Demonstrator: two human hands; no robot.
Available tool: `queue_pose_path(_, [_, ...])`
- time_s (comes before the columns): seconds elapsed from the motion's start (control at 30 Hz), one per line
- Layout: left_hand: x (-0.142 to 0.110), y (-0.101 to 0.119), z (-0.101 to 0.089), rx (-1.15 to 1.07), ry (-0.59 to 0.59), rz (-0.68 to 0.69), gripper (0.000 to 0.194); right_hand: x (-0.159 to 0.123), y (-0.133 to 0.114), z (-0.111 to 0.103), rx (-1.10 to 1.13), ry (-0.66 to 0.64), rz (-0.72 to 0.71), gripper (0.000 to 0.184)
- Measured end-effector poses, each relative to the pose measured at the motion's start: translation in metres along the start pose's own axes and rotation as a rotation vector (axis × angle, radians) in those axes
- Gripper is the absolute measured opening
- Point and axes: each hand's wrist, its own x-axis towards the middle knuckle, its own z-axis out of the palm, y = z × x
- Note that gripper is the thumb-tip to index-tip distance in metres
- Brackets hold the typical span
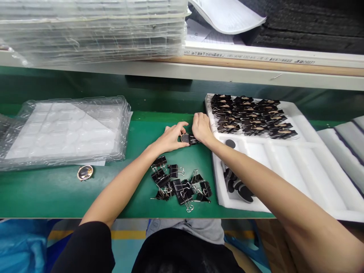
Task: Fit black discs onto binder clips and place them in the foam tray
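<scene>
Over the middle of the green table, my left hand [170,138] pinches a round, dark disc with a gold rim [185,138] between thumb and fingers. Close on its right, my right hand [202,128] is closed on a black binder clip [193,140], whose jaws meet the disc's right edge. The clip's handles are hidden in my right fingers. Nearer to me lies a loose pile of black binder clips [182,189] with silver wire handles. A similar gold-rimmed oval piece [85,173] lies alone at the left.
At the right stands a white foam tray [284,170]; clipped pieces [253,115] fill its back part, dark discs [241,191] its near left slot. Clear plastic trays [71,129] with paper lie at the left. A shelf edge [256,68] crosses behind, bearing stacked plastic trays [93,34].
</scene>
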Motion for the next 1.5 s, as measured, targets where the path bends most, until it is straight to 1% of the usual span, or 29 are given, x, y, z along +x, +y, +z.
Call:
queue_pose_path(0.17, [0.0,-0.001,0.0,0.001,0.002,0.005,0.074,0.0,0.0,0.001,-0.014,0.003,0.004,0.052])
queue_pose_path(0.3, [0.0,-0.004,-0.002,0.032,-0.02,0.026,0.076,0.0,0.0,0.001,0.001,0.015,0.004,0.053])
queue_pose_path(0.37, [0.0,-0.005,-0.003,0.051,-0.03,0.057,0.075,0.002,-0.004,0.0,0.018,0.027,0.002,0.052])
queue_pose_path(0.43, [-0.002,-0.003,-0.004,0.068,-0.038,0.069,0.073,0.006,-0.013,-0.005,0.064,0.049,0.001,0.051])
queue_pose_path(0.5, [-0.005,0.003,-0.005,0.138,-0.014,0.026,0.071,0.008,-0.027,-0.016,0.135,0.099,-0.025,0.05])
queue_pose_path(0.53, [-0.006,0.007,-0.005,0.202,0.009,-0.01,0.072,0.008,-0.035,-0.026,0.162,0.126,-0.061,0.049])
queue_pose_path(0.57, [-0.008,0.012,-0.006,0.279,0.032,-0.05,0.075,0.005,-0.043,-0.038,0.174,0.137,-0.112,0.047])
queue_pose_path(0.6, [-0.01,0.016,-0.008,0.358,0.049,-0.087,0.08,0.0,-0.051,-0.053,0.163,0.117,-0.17,0.044])
queue_pose_path(0.63, [-0.012,0.021,-0.01,0.427,0.054,-0.118,0.085,-0.009,-0.057,-0.069,0.128,0.055,-0.228,0.04])
queue_pose_path(0.67, [-0.013,0.024,-0.014,0.478,0.035,-0.133,0.091,-0.021,-0.061,-0.085,0.074,-0.066,-0.276,0.037])
queue_pose_path(0.7, [-0.014,0.027,-0.019,0.51,-0.009,-0.128,0.095,-0.035,-0.063,-0.102,0.001,-0.235,-0.305,0.032])
queue_pose_path(0.73, [-0.015,0.028,-0.024,0.524,-0.07,-0.101,0.094,-0.05,-0.063,-0.116,-0.08,-0.432,-0.324,0.028])
queue_pose_path(0.77, [-0.015,0.029,-0.03,0.523,-0.144,-0.056,0.089,-0.067,-0.062,-0.128,-0.152,-0.637,-0.343,0.025])
queue_pose_path(0.8, [-0.015,0.028,-0.035,0.509,-0.223,-0.006,0.081,-0.083,-0.06,-0.137,-0.2,-0.808,-0.365,0.028])
queue_pose_path(0.83, [-0.015,0.027,-0.039,0.491,-0.288,0.038,0.073,-0.097,-0.058,-0.142,-0.23,-0.931,-0.391,0.035])
queue_pose_path(0.87, [-0.015,0.026,-0.041,0.477,-0.327,0.069,0.066,-0.108,-0.055,-0.144,-0.244,-1.006,-0.417,0.04])
queue_pose_path(0.9, [-0.014,0.025,-0.042,0.478,-0.333,0.084,0.059,-0.116,-0.052,-0.143,-0.242,-1.037,-0.441,0.042])
queue_pose_path(0.93, [-0.014,0.025,-0.042,0.5,-0.312,0.088,0.053,-0.121,-0.049,-0.14,-0.229,-1.039,-0.463,0.038])
queue_pose_path(1.0, [-0.014,0.024,-0.04,0.598,-0.213,0.075,0.045,-0.121,-0.044,-0.131,-0.174,-1.019,-0.495,0.024])
queue_pose_path(1.03, [-0.014,0.024,-0.04,0.655,-0.161,0.063,0.05,-0.117,-0.042,-0.127,-0.135,-1.018,-0.511,0.02])
queue_pose_path(1.07, [-0.014,0.024,-0.04,0.703,-0.12,0.048,0.06,-0.112,-0.04,-0.124,-0.094,-1.019,-0.529,0.018])
queue_pose_path(1.13, [-0.015,0.022,-0.043,0.758,-0.079,0.03,0.077,-0.1,-0.037,-0.121,-0.014,-1.025,-0.554,0.018])
queue_pose_path(1.2, [-0.016,0.018,-0.051,0.761,-0.092,0.041,0.078,-0.085,-0.035,-0.119,0.052,-1.022,-0.548,0.021])
queue_pose_path(1.27, [-0.015,0.014,-0.058,0.715,-0.146,0.056,0.069,-0.068,-0.036,-0.115,0.051,-0.993,-0.516,0.024])
queue_pose_path(1.37, [-0.013,0.009,-0.063,0.621,-0.239,0.047,0.05,-0.043,-0.042,-0.101,-0.118,-0.923,-0.464,0.024])
queue_pose_path(1.43, [-0.012,0.008,-0.064,0.629,-0.246,0.02,0.034,-0.03,-0.046,-0.09,-0.246,-0.878,-0.388,0.021])
queue_pose_path(1.5, [-0.012,0.009,-0.064,0.682,-0.223,-0.015,0.024,-0.023,-0.049,-0.08,-0.317,-0.792,-0.281,0.019])
